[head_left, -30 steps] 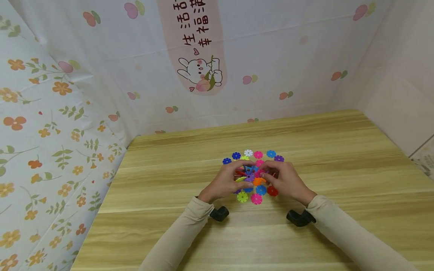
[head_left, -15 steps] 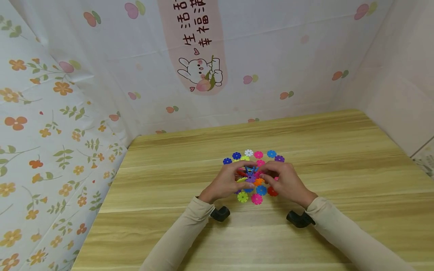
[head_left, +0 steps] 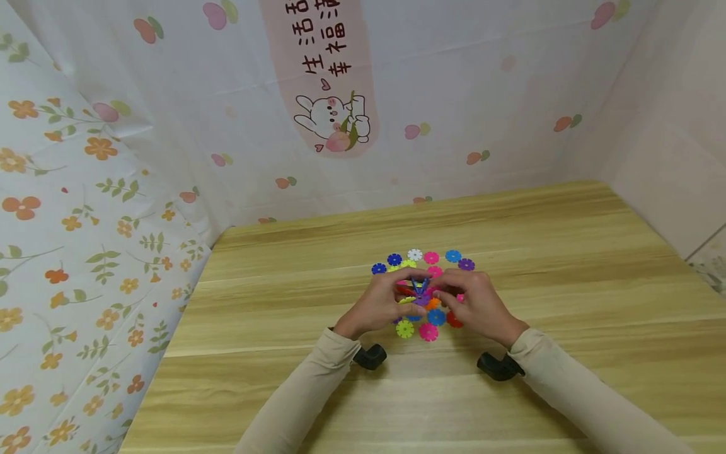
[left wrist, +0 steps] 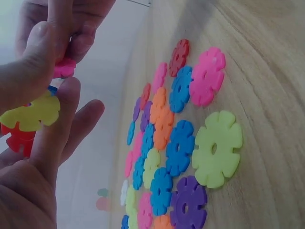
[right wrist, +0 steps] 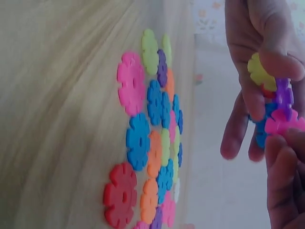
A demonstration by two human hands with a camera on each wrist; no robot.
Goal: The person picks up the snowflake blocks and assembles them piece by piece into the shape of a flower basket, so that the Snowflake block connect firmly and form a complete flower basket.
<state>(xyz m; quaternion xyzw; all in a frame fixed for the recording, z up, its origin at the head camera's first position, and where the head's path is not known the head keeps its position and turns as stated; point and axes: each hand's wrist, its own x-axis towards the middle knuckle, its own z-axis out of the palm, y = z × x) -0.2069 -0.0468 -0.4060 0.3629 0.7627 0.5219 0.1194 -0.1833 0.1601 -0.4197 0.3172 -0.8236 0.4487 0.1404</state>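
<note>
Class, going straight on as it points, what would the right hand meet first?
Probably the purple disc held in the left hand; the pink disc the right hand pinches seems against it, though depth is unclear.

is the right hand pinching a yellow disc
No, the right hand pinches a pink disc.

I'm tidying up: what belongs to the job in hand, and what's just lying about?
Job in hand, held:
- yellow notched plastic disc
- red notched disc
- purple notched disc
- blue notched disc
- pink notched disc

Lying about on the wood-grain table, perhaps spares:
- loose multicoloured notched plastic discs
</note>
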